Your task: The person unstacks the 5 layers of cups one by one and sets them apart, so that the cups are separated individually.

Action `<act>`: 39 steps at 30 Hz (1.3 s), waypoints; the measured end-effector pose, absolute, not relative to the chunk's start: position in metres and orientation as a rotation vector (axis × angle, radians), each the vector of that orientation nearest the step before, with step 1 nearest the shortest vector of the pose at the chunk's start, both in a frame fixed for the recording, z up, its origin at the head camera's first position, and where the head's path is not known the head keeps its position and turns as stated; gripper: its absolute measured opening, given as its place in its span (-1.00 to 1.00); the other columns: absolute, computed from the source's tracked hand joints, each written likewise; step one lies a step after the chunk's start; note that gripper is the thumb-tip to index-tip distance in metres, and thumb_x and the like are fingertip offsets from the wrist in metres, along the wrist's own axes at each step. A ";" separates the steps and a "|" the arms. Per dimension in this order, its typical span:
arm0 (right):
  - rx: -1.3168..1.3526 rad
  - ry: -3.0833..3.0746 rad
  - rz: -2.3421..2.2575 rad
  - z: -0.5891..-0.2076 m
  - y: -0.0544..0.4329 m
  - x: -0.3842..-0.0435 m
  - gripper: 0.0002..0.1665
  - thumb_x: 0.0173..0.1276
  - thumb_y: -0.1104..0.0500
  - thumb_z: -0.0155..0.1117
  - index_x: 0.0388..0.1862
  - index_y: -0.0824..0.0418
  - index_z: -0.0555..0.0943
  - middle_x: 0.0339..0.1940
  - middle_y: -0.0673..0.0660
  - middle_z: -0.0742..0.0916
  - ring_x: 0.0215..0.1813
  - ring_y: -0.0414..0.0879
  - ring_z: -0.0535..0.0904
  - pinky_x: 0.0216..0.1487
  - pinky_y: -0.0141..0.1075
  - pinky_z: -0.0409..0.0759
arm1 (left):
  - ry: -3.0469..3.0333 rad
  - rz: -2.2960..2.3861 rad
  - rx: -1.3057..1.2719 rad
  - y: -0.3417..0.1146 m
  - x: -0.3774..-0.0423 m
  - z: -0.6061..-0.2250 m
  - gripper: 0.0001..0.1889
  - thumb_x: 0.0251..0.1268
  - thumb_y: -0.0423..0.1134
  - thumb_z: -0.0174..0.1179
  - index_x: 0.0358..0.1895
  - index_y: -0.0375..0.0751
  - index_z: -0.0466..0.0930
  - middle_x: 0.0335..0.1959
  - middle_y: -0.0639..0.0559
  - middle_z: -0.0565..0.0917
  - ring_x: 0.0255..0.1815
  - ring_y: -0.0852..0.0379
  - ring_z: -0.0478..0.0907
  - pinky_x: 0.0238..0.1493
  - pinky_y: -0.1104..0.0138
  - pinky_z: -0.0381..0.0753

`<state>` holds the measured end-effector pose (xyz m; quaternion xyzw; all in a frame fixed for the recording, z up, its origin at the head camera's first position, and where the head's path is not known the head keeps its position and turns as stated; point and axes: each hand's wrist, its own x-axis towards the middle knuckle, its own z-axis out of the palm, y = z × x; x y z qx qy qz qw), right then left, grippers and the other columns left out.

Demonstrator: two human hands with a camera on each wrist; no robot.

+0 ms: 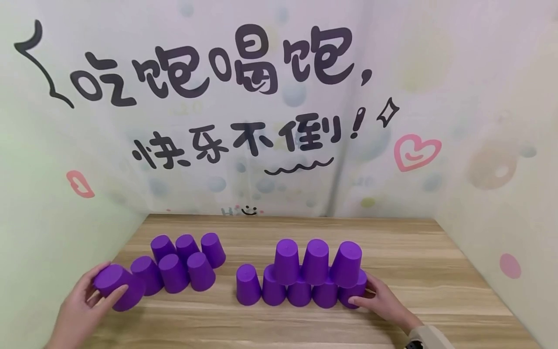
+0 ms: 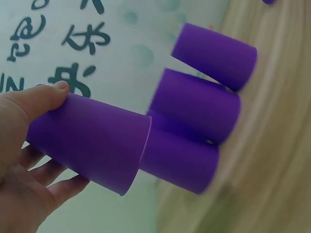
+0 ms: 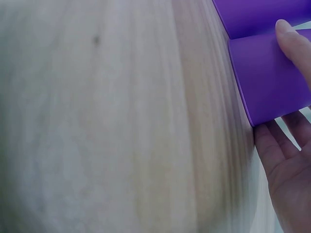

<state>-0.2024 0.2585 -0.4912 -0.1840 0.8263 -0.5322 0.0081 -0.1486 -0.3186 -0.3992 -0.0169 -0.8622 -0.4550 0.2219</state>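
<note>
My left hand (image 1: 83, 306) holds an upside-down purple cup (image 1: 117, 287) between thumb and fingers. In the left wrist view this cup (image 2: 95, 141) is tilted, its rim off the table. Beside it stand other upside-down purple cups (image 1: 174, 274), three in a front row and three behind. On the right, several purple cups (image 1: 247, 286) form a bottom row, with three more cups (image 1: 316, 261) resting across the gaps. My right hand (image 1: 385, 300) grips the rightmost bottom cup (image 1: 348, 296), thumb in front and fingers at its far side. In the right wrist view that cup (image 3: 272, 80) touches its neighbour.
The wood-grain table (image 1: 270, 329) carries all the cups. A printed wall (image 1: 244, 194) with black lettering rises behind it, and side panels (image 1: 492, 208) flank both edges. A gap separates the left cups from the right stack.
</note>
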 end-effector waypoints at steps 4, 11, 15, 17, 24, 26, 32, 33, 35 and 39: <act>-0.595 2.591 -1.660 -0.490 0.257 -0.203 -0.24 0.07 0.20 0.33 0.21 0.41 0.24 -0.01 0.36 0.53 -0.09 -0.23 0.53 -0.13 -0.34 0.55 | -2.453 -1.267 0.072 -0.329 -0.149 -0.421 -0.41 0.11 -0.29 0.21 0.22 -0.09 0.18 -0.10 0.41 0.33 -0.25 0.82 0.16 -0.31 0.81 0.33; -0.582 2.577 -1.673 -0.488 0.256 -0.202 -0.21 0.07 0.21 0.33 0.22 0.46 0.21 -0.02 0.38 0.53 -0.10 -0.24 0.53 -0.14 -0.35 0.55 | -2.565 -1.233 0.089 -0.338 -0.155 -0.444 -0.37 0.13 -0.32 0.18 0.12 -0.59 0.04 -0.03 -0.53 0.26 -0.31 0.81 0.03 -0.42 0.79 0.32; -0.630 2.577 -1.672 -0.489 0.256 -0.202 -0.22 0.08 0.23 0.32 0.22 0.47 0.20 -0.02 0.40 0.52 -0.10 -0.26 0.52 -0.15 -0.34 0.55 | -2.603 -1.210 0.098 -0.340 -0.158 -0.451 -0.37 0.10 -0.33 0.20 0.12 -0.59 0.06 -0.06 -0.56 0.28 -0.32 0.78 0.04 -0.45 0.73 0.35; -0.635 2.577 -1.673 -0.490 0.256 -0.202 -0.22 0.08 0.23 0.32 0.22 0.47 0.21 -0.02 0.40 0.52 -0.10 -0.26 0.52 -0.14 -0.34 0.55 | -2.606 -1.204 0.109 -0.340 -0.158 -0.453 -0.37 0.11 -0.31 0.20 0.12 -0.59 0.06 -0.06 -0.56 0.30 -0.33 0.79 0.04 -0.45 0.72 0.36; -0.568 2.585 -1.670 -0.491 0.258 -0.201 -0.23 0.07 0.19 0.33 0.21 0.41 0.24 -0.02 0.36 0.53 -0.09 -0.23 0.53 -0.14 -0.35 0.55 | -2.547 -1.128 0.058 -0.340 -0.162 -0.455 -0.42 0.06 -0.34 0.24 0.06 -0.54 0.15 -0.13 -0.31 0.39 -0.31 0.79 0.08 -0.43 0.75 0.33; -0.590 2.600 -1.661 -0.491 0.258 -0.201 -0.24 0.07 0.21 0.32 0.20 0.43 0.24 -0.03 0.37 0.54 -0.09 -0.20 0.54 -0.15 -0.34 0.55 | -2.537 -1.136 0.044 -0.340 -0.163 -0.455 -0.42 0.06 -0.35 0.23 0.06 -0.55 0.14 -0.12 -0.36 0.37 -0.32 0.78 0.09 -0.44 0.74 0.34; -0.566 2.574 -1.680 -0.490 0.258 -0.201 -0.23 0.07 0.20 0.33 0.22 0.42 0.23 -0.01 0.36 0.53 -0.10 -0.22 0.54 -0.15 -0.35 0.55 | -2.517 -1.157 0.015 -0.339 -0.165 -0.457 -0.41 0.07 -0.40 0.21 0.08 -0.60 0.10 -0.08 -0.54 0.32 -0.31 0.79 0.08 -0.42 0.80 0.28; -0.572 2.569 -1.679 -0.490 0.258 -0.201 -0.22 0.08 0.21 0.32 0.22 0.43 0.22 -0.01 0.37 0.52 -0.10 -0.22 0.53 -0.15 -0.35 0.55 | -2.512 -1.156 0.010 -0.339 -0.165 -0.458 -0.41 0.06 -0.40 0.21 0.08 -0.60 0.10 -0.08 -0.54 0.32 -0.31 0.78 0.08 -0.42 0.81 0.27; -0.586 2.558 -1.684 -0.489 0.258 -0.201 -0.23 0.09 0.22 0.31 0.22 0.45 0.21 -0.01 0.40 0.51 -0.09 -0.23 0.53 -0.15 -0.35 0.55 | -2.506 -1.148 0.000 -0.338 -0.166 -0.459 -0.41 0.05 -0.41 0.22 0.08 -0.60 0.11 -0.09 -0.53 0.33 -0.31 0.78 0.09 -0.41 0.82 0.26; -0.620 2.547 -1.685 -0.489 0.258 -0.200 -0.23 0.10 0.24 0.30 0.22 0.46 0.20 0.00 0.42 0.51 -0.09 -0.25 0.52 -0.15 -0.34 0.55 | -2.503 -1.137 -0.008 -0.337 -0.166 -0.460 -0.40 0.03 -0.41 0.23 0.08 -0.58 0.12 -0.10 -0.51 0.34 -0.30 0.77 0.09 -0.40 0.82 0.25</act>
